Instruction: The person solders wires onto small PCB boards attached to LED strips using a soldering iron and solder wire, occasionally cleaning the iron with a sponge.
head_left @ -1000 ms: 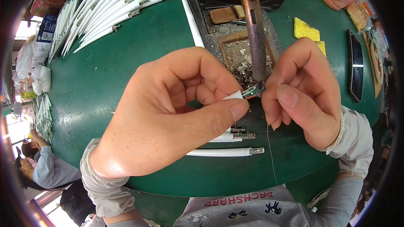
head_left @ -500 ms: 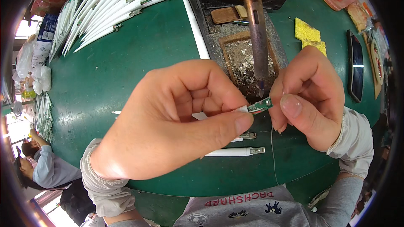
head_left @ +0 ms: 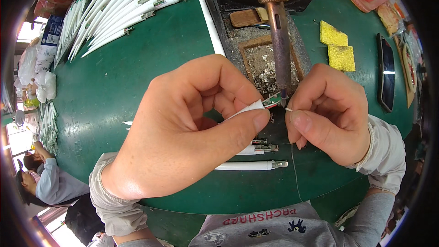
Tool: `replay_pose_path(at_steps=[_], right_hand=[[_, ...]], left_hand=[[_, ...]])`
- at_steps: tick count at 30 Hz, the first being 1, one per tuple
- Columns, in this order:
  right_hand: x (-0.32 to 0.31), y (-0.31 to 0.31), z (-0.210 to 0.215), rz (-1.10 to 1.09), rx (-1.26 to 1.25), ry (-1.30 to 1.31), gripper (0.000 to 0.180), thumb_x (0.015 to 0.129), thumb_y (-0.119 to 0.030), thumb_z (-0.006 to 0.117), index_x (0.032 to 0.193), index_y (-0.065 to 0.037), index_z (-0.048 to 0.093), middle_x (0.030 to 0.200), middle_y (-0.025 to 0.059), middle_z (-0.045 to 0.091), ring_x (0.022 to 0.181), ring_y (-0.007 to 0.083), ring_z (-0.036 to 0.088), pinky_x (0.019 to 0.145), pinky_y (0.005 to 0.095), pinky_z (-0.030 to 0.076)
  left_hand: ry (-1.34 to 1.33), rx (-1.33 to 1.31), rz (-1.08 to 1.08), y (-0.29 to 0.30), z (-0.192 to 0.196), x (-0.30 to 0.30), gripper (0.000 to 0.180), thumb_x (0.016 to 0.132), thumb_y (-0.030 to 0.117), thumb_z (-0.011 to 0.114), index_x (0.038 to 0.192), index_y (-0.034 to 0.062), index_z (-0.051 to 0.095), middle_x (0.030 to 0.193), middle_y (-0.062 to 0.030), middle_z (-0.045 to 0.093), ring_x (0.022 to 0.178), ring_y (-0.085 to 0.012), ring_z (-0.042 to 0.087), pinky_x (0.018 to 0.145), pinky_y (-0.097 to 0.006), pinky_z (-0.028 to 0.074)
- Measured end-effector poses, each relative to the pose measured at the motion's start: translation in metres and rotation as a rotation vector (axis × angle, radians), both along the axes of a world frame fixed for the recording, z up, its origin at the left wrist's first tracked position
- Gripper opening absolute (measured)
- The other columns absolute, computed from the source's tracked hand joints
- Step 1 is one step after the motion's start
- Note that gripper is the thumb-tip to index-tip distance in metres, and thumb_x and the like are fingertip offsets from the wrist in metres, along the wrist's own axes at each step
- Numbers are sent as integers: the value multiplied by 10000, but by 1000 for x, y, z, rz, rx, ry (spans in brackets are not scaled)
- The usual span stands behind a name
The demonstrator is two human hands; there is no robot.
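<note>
My left hand (head_left: 183,137) pinches a slim white plastic stick (head_left: 250,108) between thumb and fingertips. A small green circuit board (head_left: 273,100) with a red wire pokes out of its end. Directly over the board, a fixed soldering iron (head_left: 280,45) points down, its tip at the board's right end. Just right of the tip, my right hand (head_left: 331,114) is closed on a thin solder wire (head_left: 295,174), which trails down to the table; a short pale end shows past the fingertips. Whether tip and board touch is hard to tell.
White sticks with board ends (head_left: 132,13) fan out at far left; a few more (head_left: 249,165) lie under my left hand. A dross-filled tray (head_left: 260,64) sits beneath the iron. Yellow sponges (head_left: 340,57) and a phone (head_left: 386,73) lie right. Another person (head_left: 57,180) is at far left.
My left hand has shifted slightly left and up, bringing the board under the iron tip. My right hand has moved down and left, off the board, and a pale wire end now shows.
</note>
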State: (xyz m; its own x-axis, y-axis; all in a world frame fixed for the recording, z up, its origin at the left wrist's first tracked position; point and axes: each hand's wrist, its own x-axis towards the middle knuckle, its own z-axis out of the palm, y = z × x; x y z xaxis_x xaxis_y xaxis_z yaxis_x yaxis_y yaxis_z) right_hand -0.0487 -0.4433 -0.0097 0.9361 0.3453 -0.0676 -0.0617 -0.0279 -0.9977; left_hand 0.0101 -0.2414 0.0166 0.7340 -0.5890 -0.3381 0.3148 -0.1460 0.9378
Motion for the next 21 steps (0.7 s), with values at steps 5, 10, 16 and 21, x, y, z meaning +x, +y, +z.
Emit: replay_pose_path(at_steps=[5, 10, 16, 21], right_hand=[[-3, -1, 3, -41, -105, -137, 208, 805, -18, 582, 960, 37, 455, 814, 99, 553, 562, 84, 512, 503, 189, 404], [-5, -3, 4, -2, -437, -416, 289, 756, 49, 590, 1033, 67, 511, 884, 104, 572, 616, 85, 554, 532, 200, 424], [-2, 2, 0, -69, -461, -593, 281, 724, 57, 591, 1003, 36, 566, 844, 109, 619, 575, 101, 577, 492, 210, 440], [-1, 3, 1, -93, -536, -666, 269, 710, 47, 592, 978, 20, 587, 779, 102, 628, 552, 117, 587, 491, 208, 448]], left_hand=[[-5, 0, 5, -1, -3, -1, 160, 752, 4, 648, 831, 2, 509, 692, -34, 545, 533, -55, 491, 458, -172, 383], [30, 7, 3, 0, -4, 1, 163, 765, 6, 639, 857, 12, 505, 699, -34, 553, 525, -57, 494, 451, -173, 384], [14, 6, 3, 0, -6, 1, 168, 772, 17, 643, 860, 14, 501, 711, -33, 555, 532, -58, 501, 440, -173, 383], [30, 24, -7, 1, -5, 2, 160, 776, 13, 637, 860, 14, 500, 717, -33, 554, 544, -57, 505, 447, -173, 391]])
